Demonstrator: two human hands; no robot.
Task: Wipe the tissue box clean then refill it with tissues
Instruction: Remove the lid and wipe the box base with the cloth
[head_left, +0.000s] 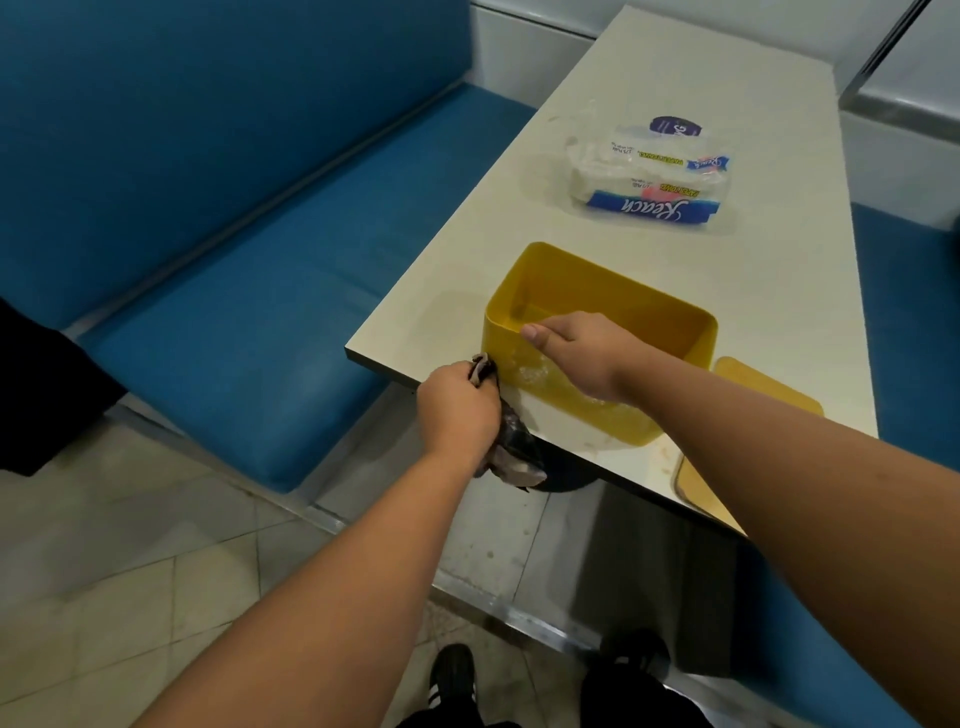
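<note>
Open yellow box (597, 306) near the worktop (727, 114) edge, right hand (576, 353) gripping its near rim, left hand (457, 410) clutching a dark cloth (514, 441) against its corner — tissue pack (649, 179) beyond, lid (763, 384) beside

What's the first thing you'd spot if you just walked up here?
The open yellow plastic tissue box at the near edge of the cream table, with the right hand steadying it while the left hand rubs its side with a dark rag. Farther back lies a blue-and-white tissue pack.

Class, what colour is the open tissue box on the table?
Yellow; the tissue box shows best in the head view.
</note>
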